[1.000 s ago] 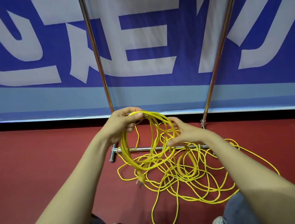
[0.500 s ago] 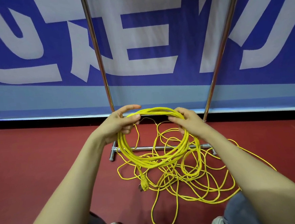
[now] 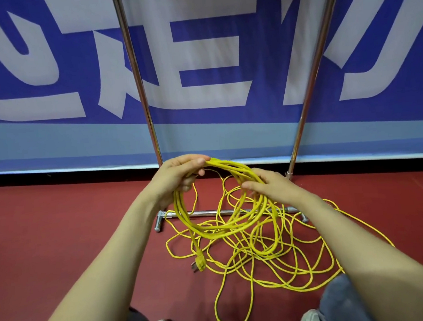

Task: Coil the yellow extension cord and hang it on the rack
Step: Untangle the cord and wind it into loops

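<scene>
Red floor [image 3: 60, 248] carries the loose tangle of one yellow extension cord [image 3: 263, 252], just before the chrome rack [image 3: 137, 72] with its two uprights. We gather finished loops in our left hand [image 3: 179, 178], fingers closed round the coil to keep it together; our right hand [image 3: 270, 186] pinches the next loop loosely. One plug [image 3: 200, 261] dangles.

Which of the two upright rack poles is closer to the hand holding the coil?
The left pole: the left hand holds the coil beside its foot.
</scene>
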{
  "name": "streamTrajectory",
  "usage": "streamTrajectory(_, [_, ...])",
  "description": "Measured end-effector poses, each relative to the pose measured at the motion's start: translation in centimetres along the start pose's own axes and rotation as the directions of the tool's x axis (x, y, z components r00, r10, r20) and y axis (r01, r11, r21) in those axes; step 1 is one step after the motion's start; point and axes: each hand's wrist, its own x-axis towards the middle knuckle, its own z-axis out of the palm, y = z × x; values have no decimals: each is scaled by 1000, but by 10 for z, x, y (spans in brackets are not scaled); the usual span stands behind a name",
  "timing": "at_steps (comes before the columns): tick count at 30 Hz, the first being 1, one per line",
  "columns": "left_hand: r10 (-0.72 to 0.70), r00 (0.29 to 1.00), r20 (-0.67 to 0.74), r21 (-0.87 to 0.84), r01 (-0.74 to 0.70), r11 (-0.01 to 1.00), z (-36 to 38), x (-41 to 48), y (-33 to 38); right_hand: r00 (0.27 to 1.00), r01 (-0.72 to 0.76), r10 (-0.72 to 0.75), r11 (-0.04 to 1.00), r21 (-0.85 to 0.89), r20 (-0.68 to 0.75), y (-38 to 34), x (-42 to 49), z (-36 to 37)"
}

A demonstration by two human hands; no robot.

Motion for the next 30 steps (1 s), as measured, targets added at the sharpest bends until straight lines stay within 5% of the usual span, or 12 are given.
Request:
streamTrajectory(8, [151,932,-331,54,-141,989,-6,6,2,977,-34,-26,962,-270,-214,6,10,6])
streamTrajectory(14, [258,846,-466,315,-114,942,-22,12,-15,971,-125,82,975,186,226,-8,-3,-9])
streamTrajectory(17, [204,829,-520,313,-38,949,-28,17,-29,962,-144,18,880,452,271,-13,-4,-16])
streamTrajectory(19, [170,854,-491,322,-3,947,-22,20,-34,986,-101,1,808,580,169,-25,-3,-15])
streamTrajectory(22, [129,921,-368,276,-24,961,0,20,-37,1000,-4,-1,832,554,10,-45,0,-3])
streamTrajectory(26, [58,965,-255,89,-36,995,26,15,-31,999,13,11,881,473,-49,-51,3,15])
streamTrajectory(30, [41,989,-140,169,-17,985,30,14,-30,991,14,64,827,562,-118,-54,9,15])
